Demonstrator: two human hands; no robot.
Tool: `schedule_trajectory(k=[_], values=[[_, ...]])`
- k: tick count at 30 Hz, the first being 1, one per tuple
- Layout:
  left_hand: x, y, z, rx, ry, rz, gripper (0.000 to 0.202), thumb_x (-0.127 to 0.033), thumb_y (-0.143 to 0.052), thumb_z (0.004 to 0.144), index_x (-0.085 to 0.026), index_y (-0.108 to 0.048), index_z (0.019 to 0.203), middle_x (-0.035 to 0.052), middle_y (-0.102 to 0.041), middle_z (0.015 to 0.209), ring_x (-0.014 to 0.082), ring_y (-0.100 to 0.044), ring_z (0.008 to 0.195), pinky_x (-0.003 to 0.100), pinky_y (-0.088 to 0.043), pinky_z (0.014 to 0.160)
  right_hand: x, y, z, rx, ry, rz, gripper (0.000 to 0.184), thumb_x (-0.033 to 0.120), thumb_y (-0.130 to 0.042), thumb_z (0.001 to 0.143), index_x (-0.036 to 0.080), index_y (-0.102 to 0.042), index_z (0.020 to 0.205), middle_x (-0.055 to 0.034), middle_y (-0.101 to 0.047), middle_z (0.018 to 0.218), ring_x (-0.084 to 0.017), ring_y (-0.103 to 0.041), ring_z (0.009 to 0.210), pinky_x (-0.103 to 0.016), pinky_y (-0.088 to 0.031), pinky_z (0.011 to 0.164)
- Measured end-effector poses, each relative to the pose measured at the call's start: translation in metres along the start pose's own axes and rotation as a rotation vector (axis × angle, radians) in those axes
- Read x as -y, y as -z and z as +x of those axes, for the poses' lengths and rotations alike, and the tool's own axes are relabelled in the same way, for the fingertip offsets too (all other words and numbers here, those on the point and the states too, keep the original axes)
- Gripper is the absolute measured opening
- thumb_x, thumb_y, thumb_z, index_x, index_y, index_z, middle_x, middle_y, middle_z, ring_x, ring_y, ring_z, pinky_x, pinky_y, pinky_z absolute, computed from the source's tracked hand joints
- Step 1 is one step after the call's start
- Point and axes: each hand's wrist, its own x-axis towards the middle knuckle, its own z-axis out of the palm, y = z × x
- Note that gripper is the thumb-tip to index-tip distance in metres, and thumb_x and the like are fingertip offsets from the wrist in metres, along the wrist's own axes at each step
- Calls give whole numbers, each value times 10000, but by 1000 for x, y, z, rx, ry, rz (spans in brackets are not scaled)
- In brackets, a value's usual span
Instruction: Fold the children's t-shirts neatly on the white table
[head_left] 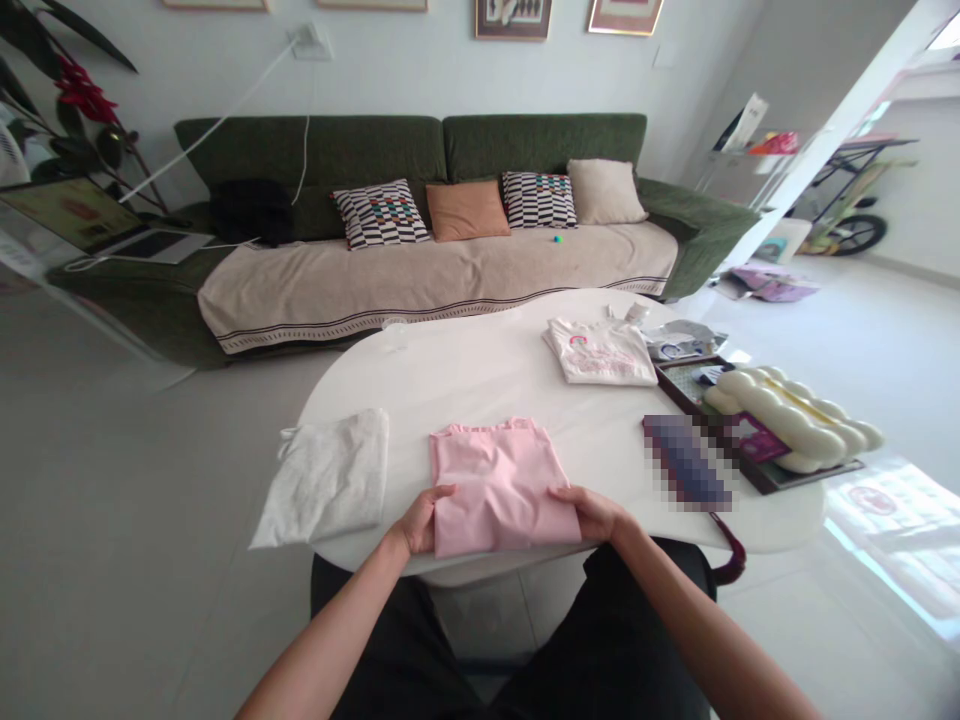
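Observation:
A folded pink garment (502, 485) lies at the near edge of the white oval table (465, 370), with a ruffled edge on its far side. My left hand (424, 520) grips its left side, thumb on top and fingers tucked beneath. On the right side my right hand (589, 512) holds it the same way. To the left is a folded light grey garment (330, 480), its lower corner hanging past the table edge. Farther back, a folded white shirt (600, 355) with a pink print lies at the right.
At the right, a dark-rimmed tray (765, 480) holds a puffy cream-coloured object (795, 415). A blurred-out dark item (686, 465) lies near it, beside a silver packet (686, 340). Behind the table stands a green sofa (315, 150) with cushions; a laptop (112, 235) rests at its left end.

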Motion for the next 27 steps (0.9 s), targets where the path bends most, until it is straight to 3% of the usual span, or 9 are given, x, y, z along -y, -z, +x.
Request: schedule_trajectory(k=[7, 12, 15, 18, 21, 24, 27], values=[[8, -2, -5, -15, 4, 14, 390, -316, -545, 710, -68, -573, 1011, 110, -688, 845, 261, -624, 908, 374, -446, 854, 0, 3, 7, 8, -128, -59, 452, 457, -587, 735, 70, -561, 967, -135, -659, 917, -222, -608, 923, -383, -434, 897], [4, -1, -9, -25, -39, 103, 347, -289, -563, 747, -66, -573, 1013, 113, -681, 893, 236, -615, 931, 348, -440, 879, 17, 12, 6, -61, -79, -196, 350, 317, -680, 671, 84, -573, 908, -134, -659, 885, -228, -624, 854, -400, -470, 829], [-13, -2, -1, -184, -243, 207, 229, -224, -583, 736, -94, -608, 922, 94, -685, 836, 215, -635, 852, 310, -479, 808, 33, 19, 15, -200, 58, -260, 255, 311, -647, 704, 118, -570, 852, -90, -657, 813, -167, -626, 732, -302, -505, 701], [-31, -4, 14, -364, -477, 259, 133, -177, -586, 709, -127, -610, 830, 61, -676, 756, 177, -640, 754, 258, -494, 711, 45, 21, 34, -398, 207, -348, 211, 332, -626, 710, 154, -551, 795, -17, -619, 657, -107, -575, 575, -211, -466, 533], [-42, -4, 29, -433, -646, 281, 238, -164, -600, 675, -148, -580, 912, 23, -669, 789, 148, -628, 756, 220, -478, 674, 50, 17, 54, -576, 316, -473, 191, 315, -614, 691, 170, -529, 783, 34, -559, 565, -84, -512, 485, -179, -391, 433], [-46, 0, 36, -516, -762, 340, 332, -178, -596, 664, -149, -552, 993, 16, -660, 810, 158, -620, 780, 219, -466, 661, 54, 12, 67, -694, 400, -612, 180, 321, -541, 722, 175, -523, 824, 25, -572, 610, -100, -522, 514, -191, -387, 448], [-48, 7, 38, -636, -809, 420, 346, -168, -580, 667, -144, -537, 1010, 42, -648, 839, 189, -608, 837, 257, -463, 704, 59, 8, 74, -810, 444, -769, 232, 305, -486, 745, 160, -531, 920, -33, -611, 718, -158, -572, 645, -266, -445, 573]])
